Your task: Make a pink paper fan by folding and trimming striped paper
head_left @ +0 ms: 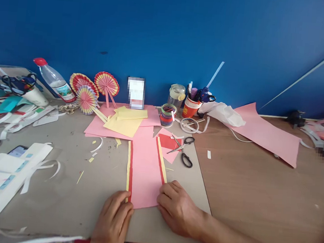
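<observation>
A dark blue tool [206, 95] is held in the red paper cup [189, 110]. On the grey tabletop [75, 208], a flat, rectangular pink paper sheet [146, 173] with yellow-and-red borders [131, 164] on 2 sides is laid. Its left edge is touched by the left grip [114, 215], fingers bent, its right edge by the right grip [180, 209], fingers curled; whether paper is pinched cannot be told

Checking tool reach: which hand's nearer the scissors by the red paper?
Right. The right hand is below the scissors in view; the left hand is farther off, across the pink sheet.
</observation>
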Tool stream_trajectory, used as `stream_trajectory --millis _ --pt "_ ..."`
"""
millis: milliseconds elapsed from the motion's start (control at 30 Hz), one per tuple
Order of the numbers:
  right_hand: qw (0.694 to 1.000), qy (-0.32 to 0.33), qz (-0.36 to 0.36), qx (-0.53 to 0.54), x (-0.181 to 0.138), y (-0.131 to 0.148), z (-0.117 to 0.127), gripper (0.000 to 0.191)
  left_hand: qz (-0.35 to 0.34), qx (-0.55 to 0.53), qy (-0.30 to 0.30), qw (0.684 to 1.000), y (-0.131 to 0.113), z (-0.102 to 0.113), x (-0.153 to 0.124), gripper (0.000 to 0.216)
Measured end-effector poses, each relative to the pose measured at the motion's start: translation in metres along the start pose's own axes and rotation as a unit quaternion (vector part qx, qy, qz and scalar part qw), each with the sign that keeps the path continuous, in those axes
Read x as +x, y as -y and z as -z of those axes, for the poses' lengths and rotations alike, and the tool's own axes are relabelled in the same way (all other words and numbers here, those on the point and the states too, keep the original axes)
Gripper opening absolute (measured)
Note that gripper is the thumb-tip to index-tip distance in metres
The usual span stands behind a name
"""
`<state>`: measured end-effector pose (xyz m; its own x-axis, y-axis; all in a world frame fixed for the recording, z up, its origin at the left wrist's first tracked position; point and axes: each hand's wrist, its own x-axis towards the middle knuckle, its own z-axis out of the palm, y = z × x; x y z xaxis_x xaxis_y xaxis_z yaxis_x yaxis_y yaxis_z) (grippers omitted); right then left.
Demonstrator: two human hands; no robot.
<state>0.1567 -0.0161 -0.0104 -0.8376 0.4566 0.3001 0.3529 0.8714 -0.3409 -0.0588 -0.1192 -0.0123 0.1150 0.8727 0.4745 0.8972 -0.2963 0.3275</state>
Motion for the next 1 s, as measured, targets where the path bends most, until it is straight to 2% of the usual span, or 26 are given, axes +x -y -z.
stream_trajectory --millis 133,400,667,1000 --pt "0.999 0.032 -0.003 -0.006 -0.001 0.001 0.005 0.01 0.032 0.01 -0.003 0.999 -0.001 0.0 -0.008 0.016" --pt "0.991 0.124 -0.054 -0.007 -0.002 0.0 0.023 0.008 0.045 -0.001 0.002 0.999 -0.001 0.004 -0.009 0.014" --pt "0.988 0.145 0.0 -0.05 -0.003 -0.006 0.031 0.018 0.032 0.004 0.01 0.999 -0.003 0.008 -0.006 0.016" --pt "0.988 0.145 -0.029 -0.033 -0.005 -0.007 0.028 0.021 0.034 0.029 0.029 0.999 0.002 0.006 -0.005 0.013"
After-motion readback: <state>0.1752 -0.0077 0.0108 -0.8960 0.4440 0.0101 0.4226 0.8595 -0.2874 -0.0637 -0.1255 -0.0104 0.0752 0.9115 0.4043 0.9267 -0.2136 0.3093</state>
